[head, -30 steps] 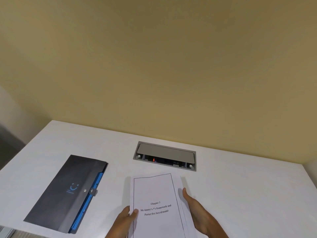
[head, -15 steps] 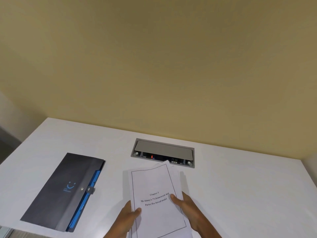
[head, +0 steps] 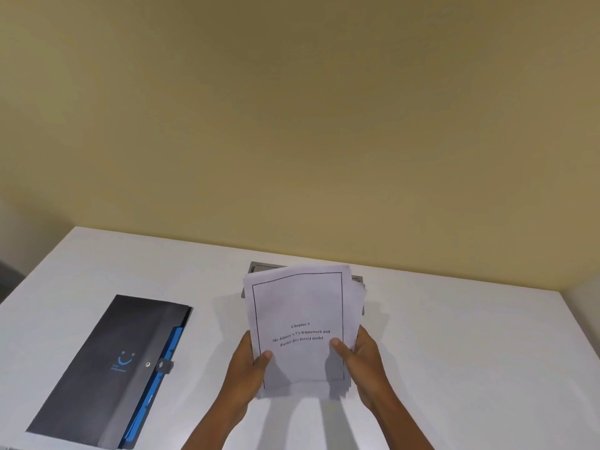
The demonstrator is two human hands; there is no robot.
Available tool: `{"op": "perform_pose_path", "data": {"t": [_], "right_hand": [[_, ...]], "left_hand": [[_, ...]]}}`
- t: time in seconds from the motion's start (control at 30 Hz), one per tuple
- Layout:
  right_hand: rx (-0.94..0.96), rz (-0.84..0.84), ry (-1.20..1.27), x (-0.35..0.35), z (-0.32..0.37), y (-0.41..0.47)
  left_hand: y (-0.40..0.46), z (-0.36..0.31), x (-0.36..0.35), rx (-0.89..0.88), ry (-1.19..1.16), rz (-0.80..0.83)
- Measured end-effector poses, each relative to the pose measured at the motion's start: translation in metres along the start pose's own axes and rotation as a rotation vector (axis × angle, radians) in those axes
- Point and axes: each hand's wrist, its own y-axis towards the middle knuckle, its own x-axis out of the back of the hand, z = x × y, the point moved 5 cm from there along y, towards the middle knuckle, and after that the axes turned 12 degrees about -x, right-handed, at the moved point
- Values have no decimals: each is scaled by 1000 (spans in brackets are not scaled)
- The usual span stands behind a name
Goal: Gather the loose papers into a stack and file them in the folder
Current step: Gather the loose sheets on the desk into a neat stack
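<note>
With the papers (head: 300,323) gathered into one bundle and lifted off the table (head: 454,336), the stacking half of the task looks nearly done, though sheet edges fan out at the bundle's 2 o'clock corner, so I judge some squaring is left. Left hand (head: 248,368) grips the bundle's 8 o'clock edge, thumb on the front sheet; right hand (head: 360,355) grips the 4 o'clock edge likewise. Both are closed on the papers, held tilted up near the middle of the table. Filing has not begun: the folder (head: 107,368) lies flat at 9 o'clock from the hands, well apart, flap shut and snapped (blue dividers show along its right edge). Whether it holds anything, I cannot tell.
</note>
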Motion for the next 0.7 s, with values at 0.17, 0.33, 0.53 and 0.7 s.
{"op": "perform_pose_path", "data": {"t": [0.17,0.33,0.53,0.7], "right_hand": [[43,-106,56,-1,-5,2],[-21,-142,64,-8,-36,4],[-51,-182,60,-15,-48,5],[-38,-213,67,-15,-40,6]], "left_hand": [[15,-1,-16,-82,-3,12],[17,37,-24,-25,48,44],[23,53,-25,0,88,37],[28,52,-23,-10,93,32]]}}
